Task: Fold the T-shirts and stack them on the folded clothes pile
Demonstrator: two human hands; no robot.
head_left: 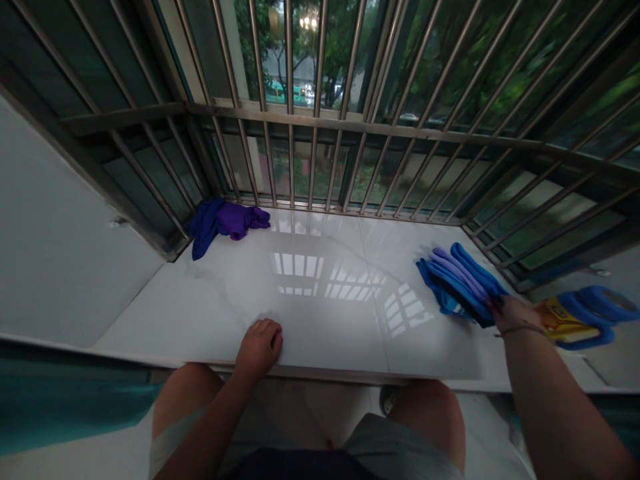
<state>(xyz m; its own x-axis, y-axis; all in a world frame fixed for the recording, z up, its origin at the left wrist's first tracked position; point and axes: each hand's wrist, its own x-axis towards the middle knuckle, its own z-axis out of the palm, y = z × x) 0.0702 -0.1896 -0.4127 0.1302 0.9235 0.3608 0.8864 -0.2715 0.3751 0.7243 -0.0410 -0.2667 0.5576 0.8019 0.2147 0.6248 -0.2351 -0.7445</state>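
My left hand (260,345) rests on the near edge of the white sill, its fingers curled into a loose fist with nothing visible in them. Over at the right end, my right hand (510,313) grips the near end of a stack of folded blue cloths (457,283). A lilac layer shows among the blue ones. The fingertips are partly hidden and dark there. Just beyond that wrist stands a yellow container with a blue lid and handle (573,319), partly covered by the arm.
Crumpled blue and purple cloths (230,221) lie in the far left corner of the glossy white sill (320,333). Metal window bars (315,123) run along the back and both sides. My knees (430,413) are against the front edge, with a teal curtain (75,407) at left.
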